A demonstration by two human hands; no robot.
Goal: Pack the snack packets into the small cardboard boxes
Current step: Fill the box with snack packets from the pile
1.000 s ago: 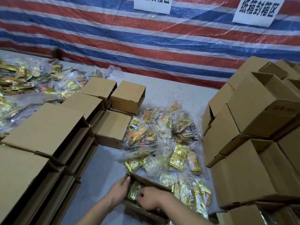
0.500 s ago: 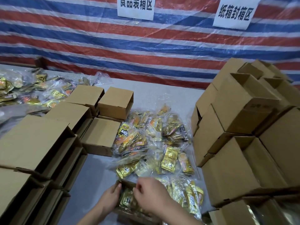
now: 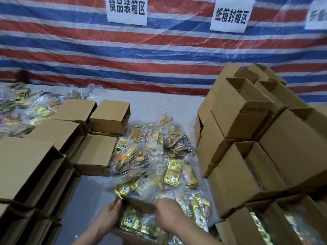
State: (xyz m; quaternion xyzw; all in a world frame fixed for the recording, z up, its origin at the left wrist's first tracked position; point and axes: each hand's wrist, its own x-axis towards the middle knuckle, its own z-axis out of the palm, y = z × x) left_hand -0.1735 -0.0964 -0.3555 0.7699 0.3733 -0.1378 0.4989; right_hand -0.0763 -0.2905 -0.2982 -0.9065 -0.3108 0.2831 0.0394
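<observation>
Head view: our left hand grips the box steady; our right hand presses packets in, its grip unclear.

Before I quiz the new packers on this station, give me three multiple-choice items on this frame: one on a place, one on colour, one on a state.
1. Where is the loose snack packet pile?
A. Between the box stacks
B. On the floor
C. On top of the right stack

2. The backdrop tarp is striped:
A. Green and yellow
B. Red, blue and white
C. Black

3. The box in hand is:
A. Taped shut
B. Flattened
C. Open with packets inside

Answers: 1 A, packets lie on the table mid-scene; 2 B, stripes show; 3 C, the left hand and right hand grip its open sides over gold packets.
</observation>
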